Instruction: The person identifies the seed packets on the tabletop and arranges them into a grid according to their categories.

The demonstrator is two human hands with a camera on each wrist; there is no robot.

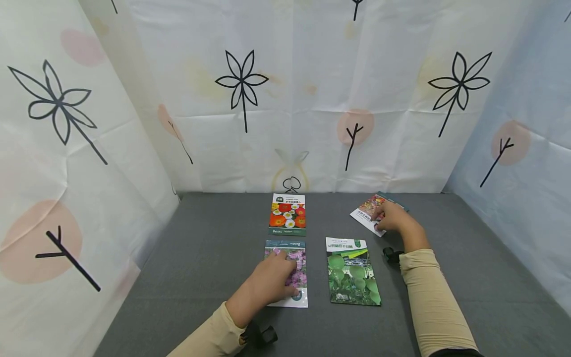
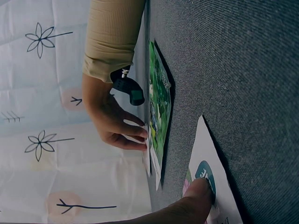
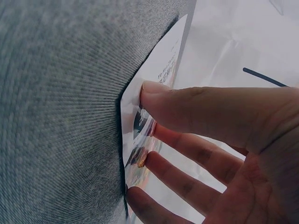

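My left hand (image 1: 270, 281) rests on a seed packet with purple flowers (image 1: 302, 270) lying flat, front middle. In the left wrist view its thumb (image 2: 198, 193) presses the packet's white end, over a round dark-green logo. Farther back on the right, my right hand (image 1: 399, 223) touches a tilted packet with reddish flowers (image 1: 369, 206). The right wrist view shows thumb and fingertips spread across that packet's face (image 3: 163, 56); part of it is hidden under the hand. Between the hands lies a green-leaf packet (image 1: 352, 277), nearest the right forearm.
A packet with orange and white flowers (image 1: 287, 216) lies behind the purple one. All lie on a grey cloth surface (image 1: 200, 248). White patterned sheets (image 1: 303, 89) stand at the back and both sides. Dark wrist devices (image 1: 392, 255) sit below both wrists.
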